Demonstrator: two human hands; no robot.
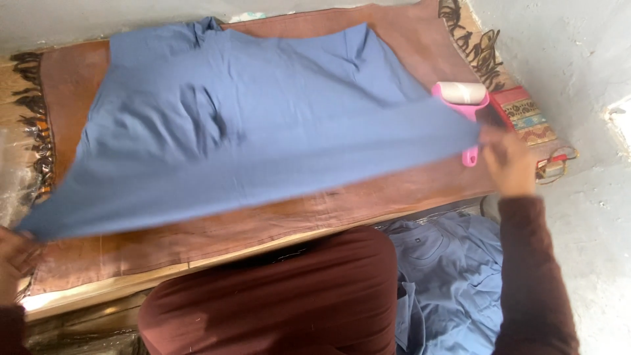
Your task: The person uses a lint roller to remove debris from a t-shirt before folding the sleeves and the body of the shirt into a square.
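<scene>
Head view: a blue garment (250,131) is stretched out over a brown fringed cloth (407,184) covering the desk (98,289). The left hand (16,260) pinches the garment's near left corner, fingers closed on the fabric at the frame's edge. The right hand (506,161) grips the garment's right edge, fingers closed, arm reaching forward in a dark red sleeve. The garment looks held taut and slightly raised, as if being spread flat; lowering it evenly would seem to need both hands level. A pink lint roller (463,98) lies just beyond the garment's right edge. More blue clothing (453,276) lies below the desk.
</scene>
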